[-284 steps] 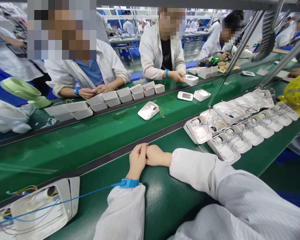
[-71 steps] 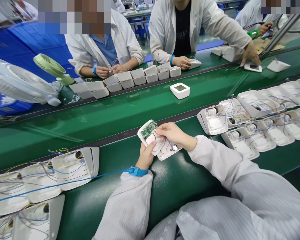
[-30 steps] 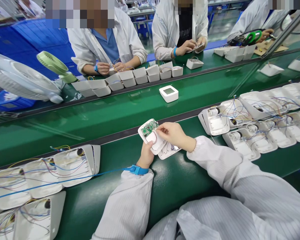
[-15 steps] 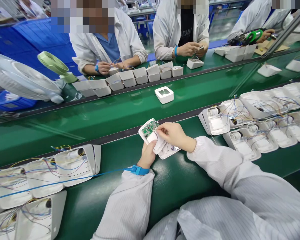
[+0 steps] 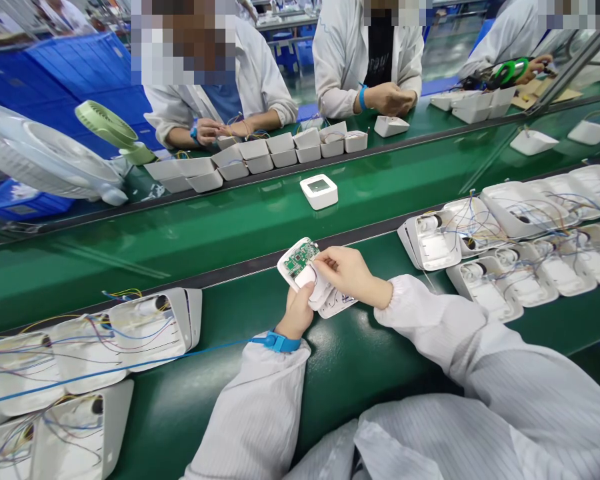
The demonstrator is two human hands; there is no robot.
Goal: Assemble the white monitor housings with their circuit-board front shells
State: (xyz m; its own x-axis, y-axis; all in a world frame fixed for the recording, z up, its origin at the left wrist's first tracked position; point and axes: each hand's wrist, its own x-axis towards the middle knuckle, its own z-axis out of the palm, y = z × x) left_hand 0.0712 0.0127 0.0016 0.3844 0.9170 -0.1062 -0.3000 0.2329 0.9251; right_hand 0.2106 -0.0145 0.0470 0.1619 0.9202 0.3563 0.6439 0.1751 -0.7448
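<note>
A white housing part [image 5: 286, 269] with a green circuit board [image 5: 301, 259] on it is gripped by my left hand [image 5: 299, 312], thumb on top. A blue strap circles my left wrist. At the right edge of the board, my right hand [image 5: 349, 270] has its thumb and fingertips pinched together; what lies between them is too small to make out. Beneath my right hand, another white shell [image 5: 333, 307] with printed marks and a thin dark wire rests on the green bench [image 5: 350, 353].
White housings with wires stand in rows at the left [image 5: 150, 327] and right [image 5: 485, 287]. A white square device [image 5: 319, 191] lies on the green belt [image 5: 230, 227]. Across it are co-workers, more housings and fans. A blue cord [image 5: 130, 367] runs left from my wrist.
The white square device on the belt has shifted slightly left. Across the belt, the middle co-worker's hands have come together. My hands have barely moved.
</note>
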